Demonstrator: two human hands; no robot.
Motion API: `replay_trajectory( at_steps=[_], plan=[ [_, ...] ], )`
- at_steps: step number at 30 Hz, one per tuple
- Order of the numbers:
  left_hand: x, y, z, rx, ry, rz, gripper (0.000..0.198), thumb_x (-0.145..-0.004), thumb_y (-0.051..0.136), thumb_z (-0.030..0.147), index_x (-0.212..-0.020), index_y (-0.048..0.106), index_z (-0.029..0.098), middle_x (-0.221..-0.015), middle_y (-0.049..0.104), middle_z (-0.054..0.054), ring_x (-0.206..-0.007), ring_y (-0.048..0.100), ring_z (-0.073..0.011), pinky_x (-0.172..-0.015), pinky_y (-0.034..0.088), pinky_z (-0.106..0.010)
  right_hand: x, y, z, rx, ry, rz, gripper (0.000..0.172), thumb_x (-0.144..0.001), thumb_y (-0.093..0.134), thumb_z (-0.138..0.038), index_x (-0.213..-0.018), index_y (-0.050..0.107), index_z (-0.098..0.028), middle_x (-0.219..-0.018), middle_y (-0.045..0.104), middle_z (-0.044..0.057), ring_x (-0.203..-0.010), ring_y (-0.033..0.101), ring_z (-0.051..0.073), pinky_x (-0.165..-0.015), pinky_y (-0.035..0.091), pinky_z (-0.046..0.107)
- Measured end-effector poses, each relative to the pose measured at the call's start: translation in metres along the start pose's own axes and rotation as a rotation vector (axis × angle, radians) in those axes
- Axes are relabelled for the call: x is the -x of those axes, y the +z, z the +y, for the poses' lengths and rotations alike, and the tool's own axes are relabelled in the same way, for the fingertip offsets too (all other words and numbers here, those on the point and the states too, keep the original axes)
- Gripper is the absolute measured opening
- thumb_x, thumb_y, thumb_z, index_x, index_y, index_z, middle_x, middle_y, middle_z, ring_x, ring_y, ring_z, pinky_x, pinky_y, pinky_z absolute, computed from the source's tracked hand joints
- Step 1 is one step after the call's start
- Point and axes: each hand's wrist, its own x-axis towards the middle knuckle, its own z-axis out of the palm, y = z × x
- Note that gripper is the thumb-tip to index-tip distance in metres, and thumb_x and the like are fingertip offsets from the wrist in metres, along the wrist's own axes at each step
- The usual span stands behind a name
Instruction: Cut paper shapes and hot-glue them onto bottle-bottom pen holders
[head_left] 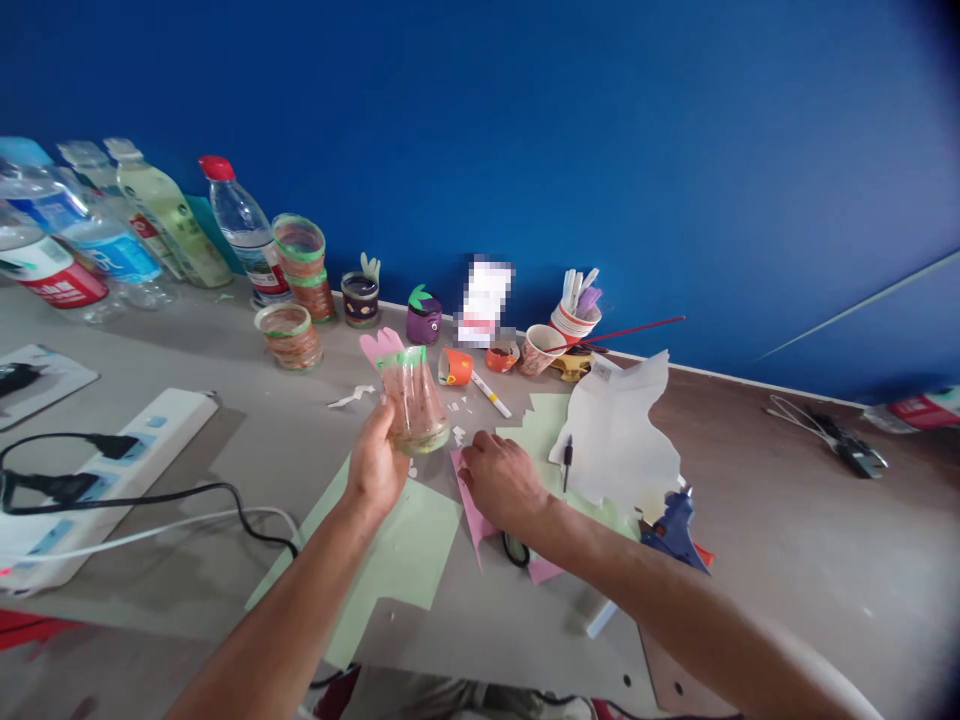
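Observation:
My left hand [377, 462] grips a clear cut plastic bottle piece [413, 401] with a green taped rim and a pink paper shape stuck at its top, held tilted above the table. My right hand [501, 482] rests knuckles up on a pink paper sheet [469, 505], fingers curled down at small paper scraps; whether it holds anything is hidden. Green paper [405, 553] lies under both hands. A blue glue gun [673, 527] lies beside my right forearm.
Plastic bottles [241, 226] and decorated cups [300, 252] line the blue wall. A white power strip [90, 480] with black cables sits at left. White paper [619, 436], a marker [491, 394], a cup of pens [573, 318] and scissors handles [514, 550] are nearby.

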Motion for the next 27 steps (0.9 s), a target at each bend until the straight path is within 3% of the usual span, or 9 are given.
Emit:
replay_trajectory(
  at_steps=[8,17,24,27],
  plan=[
    [0.0,-0.004,-0.003,-0.026,-0.021,-0.019,0.039,-0.075,0.068,0.045,-0.102,0.067,0.018,-0.104,0.073,-0.007,-0.105,0.064,-0.0272,-0.087,0.049,-0.038,-0.006,0.001,-0.01,-0.002,0.038,-0.069,0.022,-0.089,0.05,-0.016,-0.1,0.068,-0.01,-0.1,0.066,0.016,-0.092,0.066,0.025,-0.08,0.048,0.034],
    [0.005,0.002,-0.003,-0.017,-0.031,-0.068,0.03,-0.077,0.066,0.043,-0.095,0.069,0.019,-0.099,0.074,-0.005,-0.11,0.062,-0.0283,-0.09,0.049,-0.038,-0.017,-0.011,-0.01,-0.06,0.116,-0.172,0.024,-0.085,0.055,-0.018,-0.106,0.065,-0.011,-0.106,0.067,0.016,-0.092,0.068,0.026,-0.073,0.049,0.031],
    [0.007,0.005,0.0,0.002,-0.046,-0.085,0.032,-0.074,0.07,0.042,-0.095,0.069,0.019,-0.1,0.074,-0.005,-0.109,0.062,-0.0293,-0.091,0.048,-0.039,-0.021,-0.015,-0.003,-0.192,0.14,-0.19,0.019,-0.078,0.055,-0.012,-0.093,0.067,-0.014,-0.098,0.071,0.012,-0.085,0.069,0.023,-0.065,0.045,0.027],
    [0.007,0.005,0.0,0.0,-0.044,-0.087,0.033,-0.073,0.07,0.042,-0.096,0.069,0.018,-0.102,0.073,-0.006,-0.11,0.062,-0.0292,-0.092,0.047,-0.039,-0.01,-0.029,0.01,-0.283,0.119,-0.158,0.019,-0.08,0.048,-0.011,-0.085,0.066,-0.015,-0.089,0.072,0.008,-0.078,0.066,0.018,-0.063,0.043,0.024]
  ],
)
